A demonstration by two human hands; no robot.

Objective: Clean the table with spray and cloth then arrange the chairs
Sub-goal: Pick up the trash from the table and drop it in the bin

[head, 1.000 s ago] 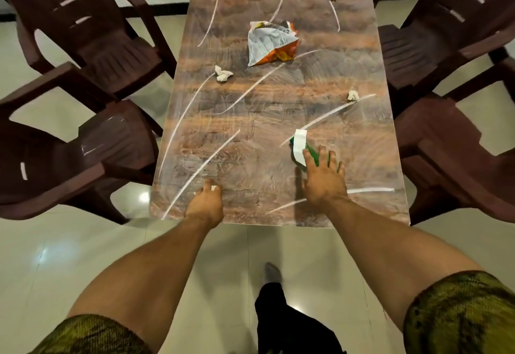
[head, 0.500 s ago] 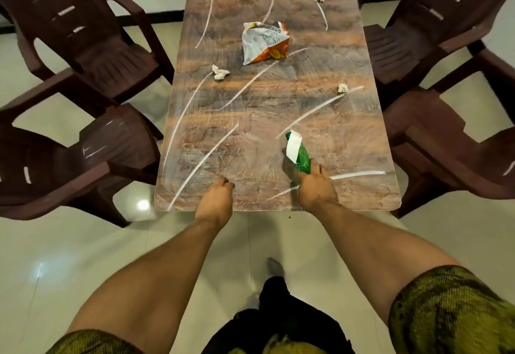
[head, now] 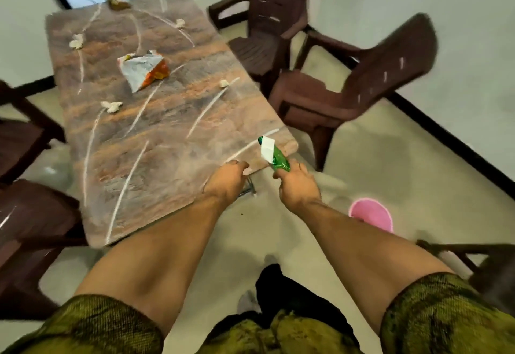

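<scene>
While the right hand pinches the green packet over the table's near right corner, its long axis slanting up and away leftward, the left hand hovers curled at the near edge; whether it holds anything cannot be told. Farther along lie paper wads and a crisp bag.

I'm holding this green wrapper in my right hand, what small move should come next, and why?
Probably swing the right hand with the green wrapper down to the pink bucket on the floor and drop it in. The table holds a snack bag and paper wads, so clearing litter likely comes before spraying.
</scene>
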